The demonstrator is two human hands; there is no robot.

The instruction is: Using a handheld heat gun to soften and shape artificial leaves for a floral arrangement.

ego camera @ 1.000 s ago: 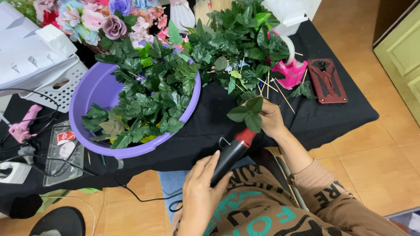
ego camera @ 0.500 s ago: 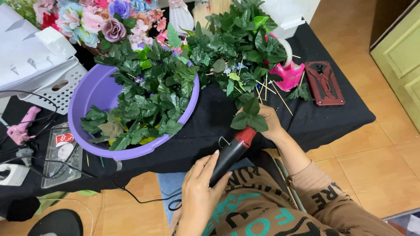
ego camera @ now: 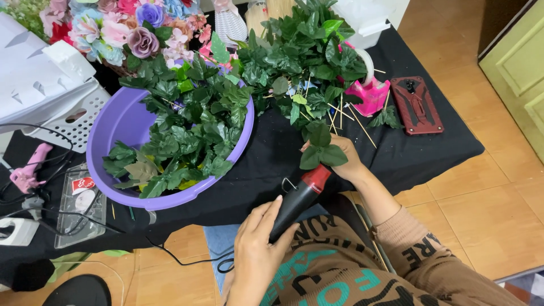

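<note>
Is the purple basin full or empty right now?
Mostly full: green leaf sprigs pile across the purple basin, leaving only its left inner wall bare.

A black heat tool with a red nozzle (ego camera: 297,198) lies slanted at the near edge of the black-draped tabletop (ego camera: 266,164), nozzle pointing up and away, gripped around its dark body. Right at that red tip sits a small sprig of dark green leaves (ego camera: 322,148), held upright, leaves fanned just above the nozzle.
</note>
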